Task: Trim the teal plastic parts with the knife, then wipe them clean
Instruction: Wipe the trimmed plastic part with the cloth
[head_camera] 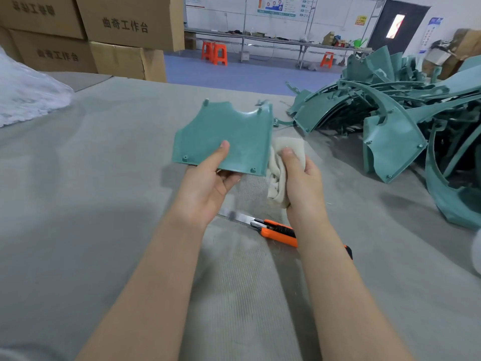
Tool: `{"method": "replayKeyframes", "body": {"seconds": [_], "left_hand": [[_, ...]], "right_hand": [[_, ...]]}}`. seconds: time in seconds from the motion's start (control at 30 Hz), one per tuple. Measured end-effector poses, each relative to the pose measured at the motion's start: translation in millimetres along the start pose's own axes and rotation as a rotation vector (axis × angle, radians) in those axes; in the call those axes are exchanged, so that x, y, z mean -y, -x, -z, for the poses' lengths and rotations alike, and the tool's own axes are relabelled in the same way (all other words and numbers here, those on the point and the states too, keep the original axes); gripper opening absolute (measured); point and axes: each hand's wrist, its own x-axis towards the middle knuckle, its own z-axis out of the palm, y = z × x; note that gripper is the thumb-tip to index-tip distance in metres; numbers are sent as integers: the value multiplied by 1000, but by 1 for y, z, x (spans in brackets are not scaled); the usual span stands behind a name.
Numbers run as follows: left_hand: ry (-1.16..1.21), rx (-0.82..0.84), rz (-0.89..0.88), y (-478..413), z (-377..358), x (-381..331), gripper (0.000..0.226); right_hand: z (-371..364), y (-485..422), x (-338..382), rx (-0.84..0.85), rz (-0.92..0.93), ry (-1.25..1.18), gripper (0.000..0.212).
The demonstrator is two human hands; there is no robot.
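Grey fabric-covered worktable in a workshop, with a teal panel and a rag in my hands.
My left hand grips the near edge of the teal plastic part, thumb on its upper face and fingers curled beneath, holding it above the middle of the table. My right hand is closed around a bunched cream cloth, which touches the part's right edge. An orange utility knife lies toward the table's near edge, blade out and pointing left, partly hidden by my right forearm. A heap of teal parts covers the table's right side. A clear plastic bag sits at the left edge, and cardboard boxes are stacked beyond the far left corner.
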Motion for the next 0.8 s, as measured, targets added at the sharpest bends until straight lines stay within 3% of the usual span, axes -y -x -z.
{"method": "replayKeyframes", "body": {"seconds": [0.17, 0.3, 0.33, 0.43, 0.63, 0.8], "left_hand": [[103, -94, -41, 0, -2, -3, 22], [146, -97, -52, 1, -3, -4, 24], [153, -99, -53, 2, -3, -4, 24], [164, -105, -55, 2, -3, -5, 23], [177, -150, -72, 2, -8, -4, 31], [208, -177, -62, 5, -13, -1, 37]], "right_hand": [[15, -10, -7, -70, 151, 510, 43], [21, -15, -15, 14, 189, 884, 21], [22, -14, -17, 37, 178, 923, 25], [19, -12, -15, 56, 182, 832, 26], [-2, 3, 0, 14, 256, 267, 12], [-26, 21, -6, 130, 413, 330, 24]]}}
